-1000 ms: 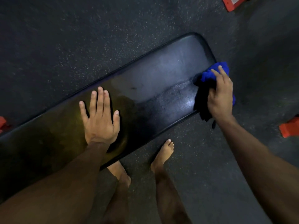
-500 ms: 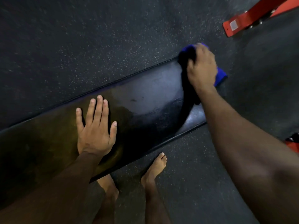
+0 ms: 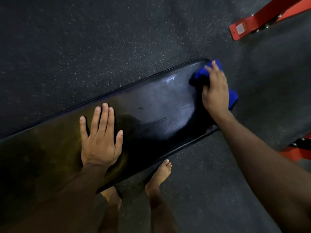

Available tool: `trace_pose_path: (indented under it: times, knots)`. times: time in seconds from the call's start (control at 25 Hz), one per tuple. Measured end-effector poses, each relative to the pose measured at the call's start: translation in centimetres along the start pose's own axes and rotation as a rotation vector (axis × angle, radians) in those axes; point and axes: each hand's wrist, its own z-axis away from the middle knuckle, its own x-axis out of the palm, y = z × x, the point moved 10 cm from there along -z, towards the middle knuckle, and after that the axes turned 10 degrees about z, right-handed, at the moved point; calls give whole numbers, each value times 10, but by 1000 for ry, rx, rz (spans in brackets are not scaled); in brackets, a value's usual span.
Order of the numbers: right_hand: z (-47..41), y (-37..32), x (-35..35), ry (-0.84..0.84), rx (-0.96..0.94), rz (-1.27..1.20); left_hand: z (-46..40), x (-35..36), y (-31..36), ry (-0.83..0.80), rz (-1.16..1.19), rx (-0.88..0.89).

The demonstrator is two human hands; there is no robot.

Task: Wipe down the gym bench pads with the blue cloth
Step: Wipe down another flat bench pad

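A long black bench pad (image 3: 151,105) runs diagonally from the lower left to the upper right, with a wet sheen near its right end. My left hand (image 3: 101,138) lies flat on the middle of the pad, fingers spread and straight. My right hand (image 3: 216,89) holds the bunched blue cloth (image 3: 201,74) against the pad's far right corner, fingers over the top and thumb at its side. Part of the cloth sticks out past the pad's end, to the right of that hand.
Dark speckled rubber floor (image 3: 84,47) surrounds the bench. A red metal frame foot (image 3: 252,22) lies at the top right, and another red part (image 3: 297,148) sits at the right edge. My bare feet (image 3: 161,174) stand close to the pad's near edge.
My right hand has carried the blue cloth across the pad's right end, from the near side to the far corner. My left hand has stayed flat in place.
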Motion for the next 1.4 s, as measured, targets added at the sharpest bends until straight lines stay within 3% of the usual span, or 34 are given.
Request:
trace_pose_path:
  times: [0.12,0.28,0.36,0.44,0.64,0.72,0.84,1.0,1.12,1.2,1.32,1.4]
  knots:
    - [-52,-19,4,-2,91,5,-1,0,-1,-9,1,-8]
    - [22,-61,7,-68,-269,38,-1,-1,-1,-12,14,-14]
    - [67,-34,3,-135,-297,24,0,-1,1,0,24,-7]
    - [68,0,-3,-124,-223,18,0,1,-2,-6,21,-12]
    - [-41,8,-7,-34,253,-104,-3,1,-1,-5,6,-2]
    - [-37,-41,-1,3,54,-25,-3,1,-2,-11,-3,-8]
    - [33,-88,5,-81,-313,-48,-1,0,-1,-7,-4,-9]
    - [86,-89,-19,-85,-186,-309,0,4,-3,-14,-10,-11]
    - [116,-196,1,-126,-579,-117,-1,2,-3,-12,-21,-3]
    - [106,-251,23,-116,-716,16,0,1,-5,-3,-7,-13]
    - [42,-272,35,-106,-611,45,-1,-1,-11,22,26,-80]
    - [13,-234,32,-90,-443,77,2,-5,-14,27,59,-113]
